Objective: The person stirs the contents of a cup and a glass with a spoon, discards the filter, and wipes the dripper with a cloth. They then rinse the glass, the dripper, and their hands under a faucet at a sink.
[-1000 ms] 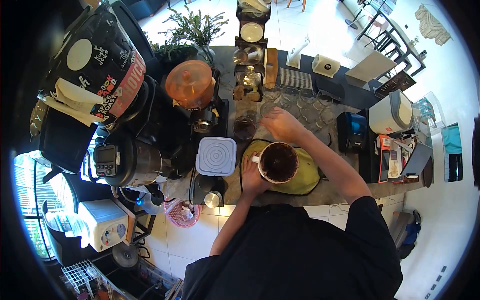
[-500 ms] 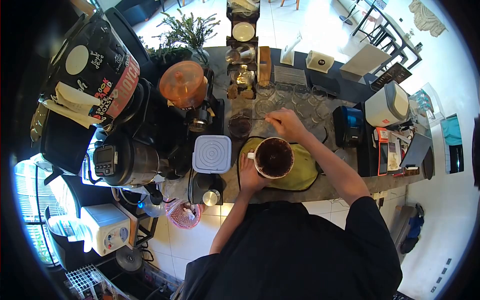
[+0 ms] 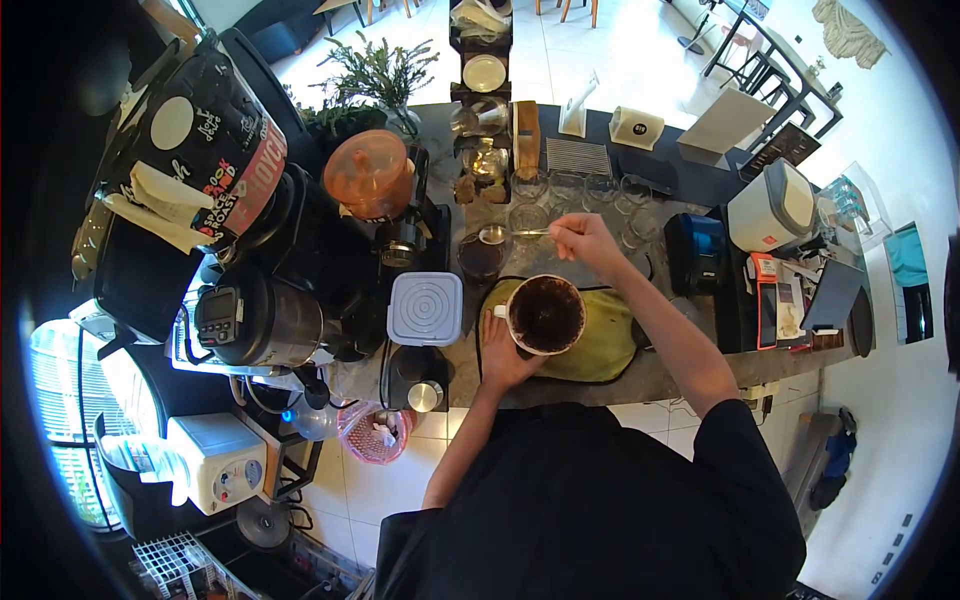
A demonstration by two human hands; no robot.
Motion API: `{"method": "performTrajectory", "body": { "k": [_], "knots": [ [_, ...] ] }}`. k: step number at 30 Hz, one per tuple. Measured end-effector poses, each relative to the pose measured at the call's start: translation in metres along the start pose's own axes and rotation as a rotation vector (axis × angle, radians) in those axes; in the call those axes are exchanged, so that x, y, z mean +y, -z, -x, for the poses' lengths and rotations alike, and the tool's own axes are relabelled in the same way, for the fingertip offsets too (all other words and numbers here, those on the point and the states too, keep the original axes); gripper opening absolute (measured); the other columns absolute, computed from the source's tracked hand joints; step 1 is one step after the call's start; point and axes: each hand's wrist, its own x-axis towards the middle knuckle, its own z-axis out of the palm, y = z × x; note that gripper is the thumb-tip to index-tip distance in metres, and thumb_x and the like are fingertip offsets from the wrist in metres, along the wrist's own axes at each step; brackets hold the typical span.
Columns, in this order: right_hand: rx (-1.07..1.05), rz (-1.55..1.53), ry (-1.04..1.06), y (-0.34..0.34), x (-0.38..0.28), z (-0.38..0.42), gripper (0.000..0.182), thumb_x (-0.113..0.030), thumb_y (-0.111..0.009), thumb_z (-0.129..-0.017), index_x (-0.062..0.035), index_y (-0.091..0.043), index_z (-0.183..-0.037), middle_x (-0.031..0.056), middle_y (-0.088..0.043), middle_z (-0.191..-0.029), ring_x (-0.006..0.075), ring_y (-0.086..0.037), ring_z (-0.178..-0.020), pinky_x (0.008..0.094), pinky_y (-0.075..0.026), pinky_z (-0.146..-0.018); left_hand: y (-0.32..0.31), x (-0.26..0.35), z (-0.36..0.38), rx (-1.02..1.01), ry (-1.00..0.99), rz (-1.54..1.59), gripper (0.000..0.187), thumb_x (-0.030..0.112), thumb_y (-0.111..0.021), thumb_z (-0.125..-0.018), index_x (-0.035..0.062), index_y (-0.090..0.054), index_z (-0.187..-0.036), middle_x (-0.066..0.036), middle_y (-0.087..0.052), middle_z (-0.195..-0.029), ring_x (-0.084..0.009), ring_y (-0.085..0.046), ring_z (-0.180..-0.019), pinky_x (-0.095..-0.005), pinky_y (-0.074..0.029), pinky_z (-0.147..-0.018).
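Observation:
A white cup [image 3: 514,337] with dark contents and dark residue round its inner wall stands on a green cloth [image 3: 608,345]. My left hand [image 3: 506,356] is closed against its left side, by the handle, steadying it. In my right hand [image 3: 586,244] a metal spoon [image 3: 520,233] is pinched by the end of its handle. The spoon's bowl hangs just above a glass of dark liquid [image 3: 482,262], left of the cup and farther back.
Several empty glasses [image 3: 630,195] stand behind my right hand. A square lidded container [image 3: 425,308] is left of the cloth. Farther left is a grinder with an orange hopper [image 3: 368,172]. A blue-black box [image 3: 694,253] sits to the right.
The spoon has come up out of the glass of dark liquid, its bowl now showing above the rim. My right hand has shifted slightly right. My left hand stays on the cup.

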Motion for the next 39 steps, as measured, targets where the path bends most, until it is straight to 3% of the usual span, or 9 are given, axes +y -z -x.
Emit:
{"method": "performTrajectory", "body": {
  "k": [2,6,8,10,12,13,22,32,39],
  "knots": [
    [-0.047,-0.198,-0.029,0.014,-0.009,0.014,0.015,-0.014,-0.063,-0.096,0.0001,-0.069,-0.096,0.0006,-0.062,-0.067,0.0064,-0.051,-0.055,0.0243,-0.040,-0.053,0.011,0.009,-0.001,0.053,0.017,0.193,0.091,0.051,-0.082,-0.069,-0.0016,-0.047,-0.135,-0.025,-0.051,-0.132,-0.0444,-0.044,-0.129,-0.0540,-0.024,-0.118],
    [-0.022,-0.193,-0.005,0.034,-0.040,0.056,0.019,-0.015,-0.063,-0.096,0.0026,-0.069,-0.093,0.0020,-0.063,-0.069,0.0065,-0.055,-0.060,0.0244,-0.043,-0.056,0.010,0.019,0.014,0.170,0.136,0.340,0.094,0.047,-0.086,-0.068,-0.0040,-0.043,-0.136,-0.026,-0.051,-0.132,-0.0446,-0.046,-0.127,-0.0529,-0.032,-0.112],
    [-0.047,0.037,0.090,0.041,-0.054,0.078,0.017,-0.014,-0.063,-0.096,0.0025,-0.068,-0.096,0.0010,-0.064,-0.071,0.0074,-0.056,-0.060,0.0249,-0.044,-0.057,0.008,0.023,0.020,0.352,0.054,0.336,0.095,0.041,-0.089,-0.067,-0.0040,-0.042,-0.136,-0.026,-0.051,-0.133,-0.0432,-0.048,-0.126,-0.0513,-0.037,-0.107],
    [-0.070,0.254,0.121,0.042,-0.064,0.094,0.011,-0.008,-0.065,-0.092,0.0014,-0.068,-0.098,0.0038,-0.066,-0.073,0.0147,-0.062,-0.065,0.0298,-0.049,-0.064,0.010,0.028,0.018,0.335,0.036,0.318,0.092,0.038,-0.089,-0.068,-0.0039,-0.043,-0.136,-0.025,-0.052,-0.133,-0.0423,-0.049,-0.125,-0.0502,-0.038,-0.106],
    [-0.189,0.790,0.639,0.043,-0.068,0.102,0.015,-0.004,-0.067,-0.085,-0.0006,-0.069,-0.100,0.0081,-0.069,-0.081,0.0234,-0.065,-0.077,0.0355,-0.050,-0.075,0.006,0.030,0.015,0.323,0.068,0.363,0.087,0.036,-0.088,-0.069,-0.0024,-0.047,-0.135,-0.025,-0.051,-0.134,-0.0433,-0.050,-0.123,-0.0506,-0.038,-0.106],
    [-0.246,0.889,0.666,0.041,-0.068,0.105,0.023,-0.004,-0.068,-0.079,-0.0023,-0.069,-0.101,0.0096,-0.069,-0.088,0.0270,-0.065,-0.086,0.0376,-0.049,-0.082,0.006,0.031,0.013,0.326,0.070,0.370,0.087,0.036,-0.088,-0.069,-0.0024,-0.047,-0.135,-0.025,-0.051,-0.134,-0.0433,-0.050,-0.123,-0.0506,-0.038,-0.106],
    [-0.514,1.323,0.922,0.028,-0.078,0.103,0.030,-0.013,-0.061,-0.080,-0.0011,-0.067,-0.107,0.0053,-0.066,-0.085,0.0196,-0.063,-0.083,0.0316,-0.046,-0.081,-0.014,0.030,0.003,0.321,0.097,0.381,0.069,0.032,-0.086,-0.070,0.0022,-0.061,-0.127,-0.025,-0.055,-0.135,-0.0437,-0.048,-0.128,-0.0509,-0.037,-0.107],
    [-0.554,1.311,0.822,0.022,-0.051,0.121,0.029,-0.011,-0.059,-0.080,-0.0007,-0.066,-0.106,0.0072,-0.066,-0.084,0.0214,-0.063,-0.080,0.0343,-0.045,-0.080,-0.010,0.039,0.003,0.411,0.125,0.335,0.056,0.028,-0.085,-0.069,0.0034,-0.068,-0.116,-0.021,-0.062,-0.127,-0.0394,-0.053,-0.125,-0.0486,-0.040,-0.102],
    [-0.458,1.038,0.500,0.010,-0.054,0.124,0.020,-0.007,-0.060,-0.088,0.0002,-0.068,-0.104,0.0159,-0.065,-0.076,0.0315,-0.063,-0.073,0.0391,-0.047,-0.070,-0.014,0.039,0.001,0.439,0.152,0.345,0.061,0.030,-0.088,-0.066,0.0022,-0.068,-0.117,-0.020,-0.064,-0.123,-0.0381,-0.055,-0.122,-0.0479,-0.040,-0.102]
  ]
}}
